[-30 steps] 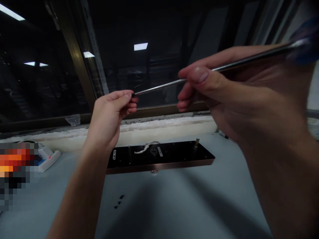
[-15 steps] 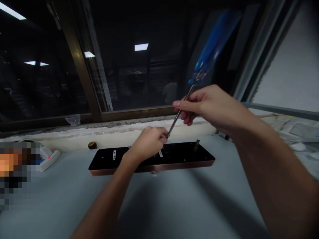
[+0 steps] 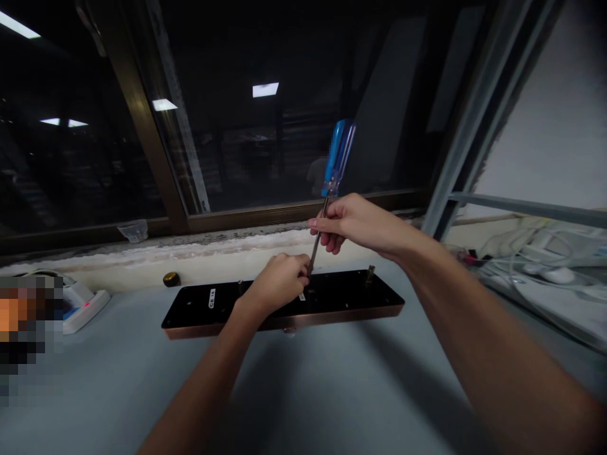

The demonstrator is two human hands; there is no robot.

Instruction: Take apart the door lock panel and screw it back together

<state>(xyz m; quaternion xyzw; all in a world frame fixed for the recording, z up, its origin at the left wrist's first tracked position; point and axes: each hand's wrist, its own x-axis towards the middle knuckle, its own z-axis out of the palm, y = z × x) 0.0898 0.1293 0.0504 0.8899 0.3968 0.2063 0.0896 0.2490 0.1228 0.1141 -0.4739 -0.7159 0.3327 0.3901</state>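
Note:
A long black panel with a copper edge [image 3: 199, 309] lies flat on the grey table. My right hand [image 3: 351, 222] pinches the steel shaft of a blue-handled screwdriver [image 3: 337, 150], which stands almost upright with its tip down at the panel's middle. My left hand [image 3: 277, 281] is closed in a pinch around the screwdriver's tip, right on the panel. What the fingers hold there is hidden. A brass post [image 3: 370, 274] rises from the panel's right end.
A dark window with a bronze frame [image 3: 142, 126] runs along the far edge of the table. A small brass knob [image 3: 171, 279] and a white power strip [image 3: 85, 306] sit at the back left. Cables and white devices [image 3: 545, 265] crowd the right side.
Both hands came down from in front of the window to the panel. The screwdriver swung from nearly level to almost upright, its tip now at the panel's middle.

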